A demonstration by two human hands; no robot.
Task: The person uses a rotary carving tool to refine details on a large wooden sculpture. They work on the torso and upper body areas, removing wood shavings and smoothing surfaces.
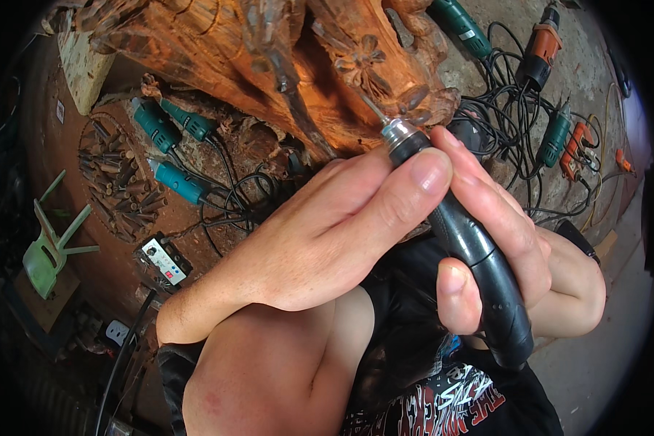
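My right hand (pixel 512 232) is closed around a black rotary handpiece (pixel 487 272), its fingers along the grip. A thin metal bit (pixel 374 109) projects from the silver collar and points up-left at an orange-brown wood carving (pixel 232 65). The tip is at or just over the wood beside a carved flower (pixel 362 59); I cannot tell if it touches. My left hand (pixel 327 225) reaches across from the left, its thumb pressed on the handpiece behind the collar. The left fingers are mostly hidden beneath that hand, next to the carving's lower edge.
Teal power tools (pixel 178 182) with tangled black cords lie left of the carving, near a pile of bits (pixel 120 182). A control box (pixel 163 261) and a green plastic chair (pixel 47 251) stand farther left. More corded tools, including an orange one (pixel 545 45), lie right.
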